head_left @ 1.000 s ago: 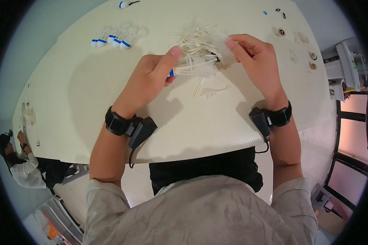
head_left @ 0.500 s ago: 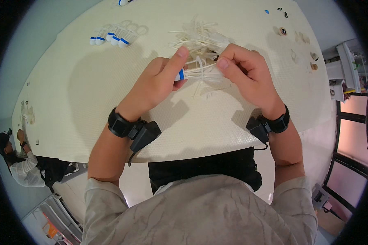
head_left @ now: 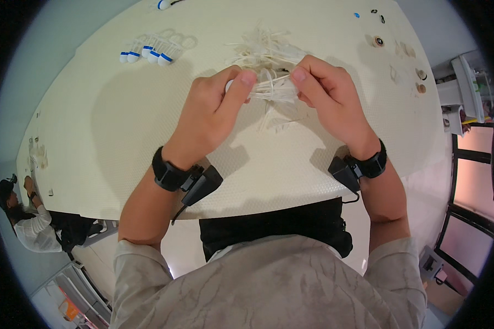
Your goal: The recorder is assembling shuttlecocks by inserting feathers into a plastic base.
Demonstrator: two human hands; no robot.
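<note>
Both hands hold one small bundle of thin white strands [head_left: 271, 88] above the cream table [head_left: 121, 137]. My left hand [head_left: 214, 112] pinches its left end between thumb and forefinger. My right hand [head_left: 326, 98] pinches the right end. A looser heap of the same white strands [head_left: 260, 49] lies on the table just beyond the hands. Some loose strands [head_left: 277, 118] hang or lie under the bundle. Each wrist wears a black band with a small black box.
Several small white pieces with blue ends [head_left: 148, 52] lie in a row at the far left. Small round parts [head_left: 377, 41] sit at the far right. Another person [head_left: 24, 219] sits at the table's left end. A shelf unit [head_left: 466, 88] stands at the right.
The hands have come closer together and pulled toward me. The blue-tipped piece seen at my left fingers earlier is now hidden, and the bundle is gathered tighter between the fingertips.
</note>
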